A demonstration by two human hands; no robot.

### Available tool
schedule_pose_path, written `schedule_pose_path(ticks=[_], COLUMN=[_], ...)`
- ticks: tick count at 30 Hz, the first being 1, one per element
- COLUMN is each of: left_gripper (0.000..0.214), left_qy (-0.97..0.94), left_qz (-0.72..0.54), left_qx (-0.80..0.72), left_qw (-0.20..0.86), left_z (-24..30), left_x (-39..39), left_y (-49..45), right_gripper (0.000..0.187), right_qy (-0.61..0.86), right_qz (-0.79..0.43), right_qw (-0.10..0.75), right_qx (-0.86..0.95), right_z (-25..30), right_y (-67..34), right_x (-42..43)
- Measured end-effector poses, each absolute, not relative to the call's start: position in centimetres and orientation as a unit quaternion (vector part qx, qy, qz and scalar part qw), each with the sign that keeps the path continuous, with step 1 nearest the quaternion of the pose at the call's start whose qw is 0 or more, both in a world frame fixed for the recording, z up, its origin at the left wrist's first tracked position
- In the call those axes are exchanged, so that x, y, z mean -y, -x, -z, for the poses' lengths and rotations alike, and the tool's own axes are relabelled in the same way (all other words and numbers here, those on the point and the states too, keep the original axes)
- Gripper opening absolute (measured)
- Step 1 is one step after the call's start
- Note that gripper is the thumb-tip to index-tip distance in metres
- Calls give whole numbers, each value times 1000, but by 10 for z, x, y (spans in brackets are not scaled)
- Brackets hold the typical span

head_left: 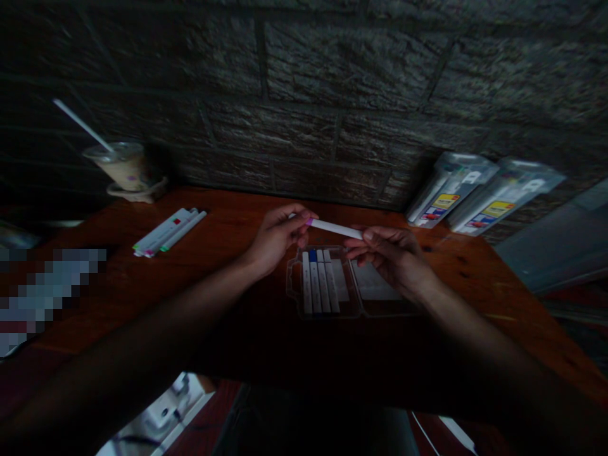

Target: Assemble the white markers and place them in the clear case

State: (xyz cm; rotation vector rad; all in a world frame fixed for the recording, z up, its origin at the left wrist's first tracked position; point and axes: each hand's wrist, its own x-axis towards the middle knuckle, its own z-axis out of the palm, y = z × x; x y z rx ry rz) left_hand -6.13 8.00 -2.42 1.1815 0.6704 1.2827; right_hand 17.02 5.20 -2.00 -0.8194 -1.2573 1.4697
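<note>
A white marker with a purple band spans the gap between my two hands, above the table. My left hand pinches its banded end between thumb and fingers. At the other end, my right hand grips the white barrel with thumb and fingertips. Below them lies an opened clear plastic case, its right part partly covered by my right hand. Several white markers lie side by side in the case's left half; one has a blue section near its top.
Several more markers are bunched on the wooden table at left. Behind them stands a plastic cup with a straw in a carton holder. Two packed clear cases lean by the brick wall at right.
</note>
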Motion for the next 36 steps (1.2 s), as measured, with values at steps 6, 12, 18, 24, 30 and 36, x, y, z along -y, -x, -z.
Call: schedule_pose_path(ticks=[6,12,18,24,30,36], left_gripper=[11,9,15,25,31,33], left_qy=[-510,-517,-526,-523,-515,-509], left_qz=[-547,-537,-530,-518,-510,-498], left_qx=[-297,-299,-293,-282,-250,-218], left_qw=[593,596,597,615,643,667], left_z=[28,30,29,26,22,23], left_x=[-81,-81,-80,-79,-77,-77], left_y=[60,60,60,62,64,66], right_gripper=[23,20,24,23,26,22], right_qy=[353,377,396,405,420,428], right_qz=[-565,-513,-512,-528,-547,-562], right_qw=[512,529,538,550,539,529], right_qx=[542,561,539,504,484,470], right_z=[27,28,28,28,28,28], right_y=[-170,-169,-171,-174,-177,-179], right_x=[-54,-56,-57,-61,-65,-66])
